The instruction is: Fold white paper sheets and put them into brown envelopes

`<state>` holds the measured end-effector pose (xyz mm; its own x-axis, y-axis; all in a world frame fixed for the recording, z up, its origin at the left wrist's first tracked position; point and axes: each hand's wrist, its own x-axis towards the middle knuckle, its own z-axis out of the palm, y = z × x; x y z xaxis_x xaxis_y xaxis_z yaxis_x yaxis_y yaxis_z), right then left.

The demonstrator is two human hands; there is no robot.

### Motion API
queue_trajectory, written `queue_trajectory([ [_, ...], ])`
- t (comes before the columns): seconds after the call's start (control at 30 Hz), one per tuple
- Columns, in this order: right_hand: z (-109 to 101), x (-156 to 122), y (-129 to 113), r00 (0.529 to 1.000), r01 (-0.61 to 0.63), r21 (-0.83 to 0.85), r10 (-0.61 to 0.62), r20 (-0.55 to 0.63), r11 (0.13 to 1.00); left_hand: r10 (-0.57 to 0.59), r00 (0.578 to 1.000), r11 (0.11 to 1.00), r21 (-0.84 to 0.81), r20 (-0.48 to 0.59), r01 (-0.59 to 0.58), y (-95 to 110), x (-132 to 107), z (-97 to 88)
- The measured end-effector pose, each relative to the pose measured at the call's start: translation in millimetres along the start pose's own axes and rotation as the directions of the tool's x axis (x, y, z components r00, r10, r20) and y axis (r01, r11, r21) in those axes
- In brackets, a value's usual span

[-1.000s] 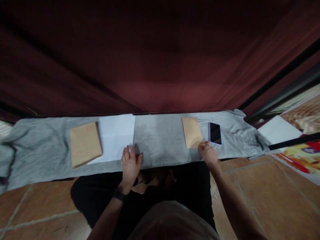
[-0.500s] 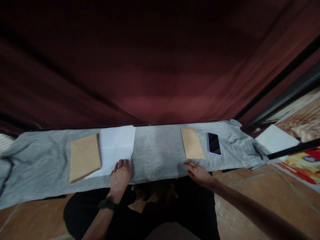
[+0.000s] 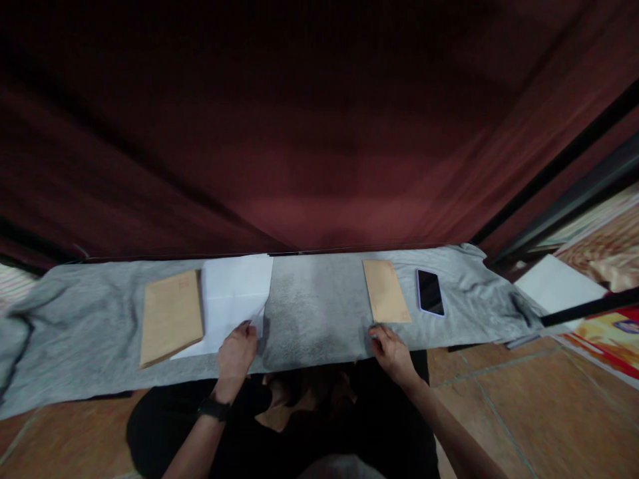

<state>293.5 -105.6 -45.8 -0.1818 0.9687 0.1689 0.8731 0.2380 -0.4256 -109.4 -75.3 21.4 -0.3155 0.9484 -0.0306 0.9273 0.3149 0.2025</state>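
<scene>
White paper sheets (image 3: pixel 232 293) with a crease across them lie on a grey cloth (image 3: pixel 312 299). My left hand (image 3: pixel 237 351), with a dark watch at the wrist, is closed at their lower right, pinching the top sheet, whose corner is raised. My right hand (image 3: pixel 392 354) rests at the cloth's near edge, just below a brown envelope (image 3: pixel 386 291). Its fingers are curled together; whether they pinch the cloth or something small, I cannot make out. Left of the paper sits a stack of brown envelopes (image 3: pixel 172 318), overlapping the sheets' lower left corner.
A phone (image 3: pixel 430 293) in a pale purple case lies right of the single envelope. Behind the cloth-covered surface hangs a dark red curtain (image 3: pixel 319 166). At the right are a dark frame bar (image 3: pixel 589 307), a white sheet (image 3: pixel 559 283) and a printed bag (image 3: pixel 609 332). The floor (image 3: pixel 529 392) is tiled.
My left fingers have closed on the paper, and its lower right corner has lifted. My right fingers, stretched out before, have curled in at the cloth's edge. The view has shifted slightly.
</scene>
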Motion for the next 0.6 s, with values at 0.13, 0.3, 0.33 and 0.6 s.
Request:
queue_trajectory([
  [0.13, 3.2, -3.7, -5.5, 0.998, -0.013, -0.037, 0.011, -0.061, 0.999, -0.168, 0.985, 0.985, 0.043, 0.044, 0.166, 0.8, -1.3, -2.2],
  [0.3, 2.7, 1.6, -11.3, 0.997, -0.039, -0.040, 0.037, -0.061, 0.998, -0.025, 0.990, 1.000, -0.006, -0.141, 0.025, -10.0, -0.8, 5.7],
  [0.33, 2.9, 2.6, -11.7, 0.997, -0.048, -0.042, 0.045, -0.061, 0.998, -0.011, 0.985, 1.000, -0.015, -0.173, 0.009, -13.1, 0.2, 6.9],
  [0.6, 8.5, 3.3, -11.9, 0.994, -0.086, -0.091, 0.078, -0.080, 0.992, 0.210, 0.906, 0.972, -0.022, -0.368, -0.234, 9.1, -10.6, -11.5],
])
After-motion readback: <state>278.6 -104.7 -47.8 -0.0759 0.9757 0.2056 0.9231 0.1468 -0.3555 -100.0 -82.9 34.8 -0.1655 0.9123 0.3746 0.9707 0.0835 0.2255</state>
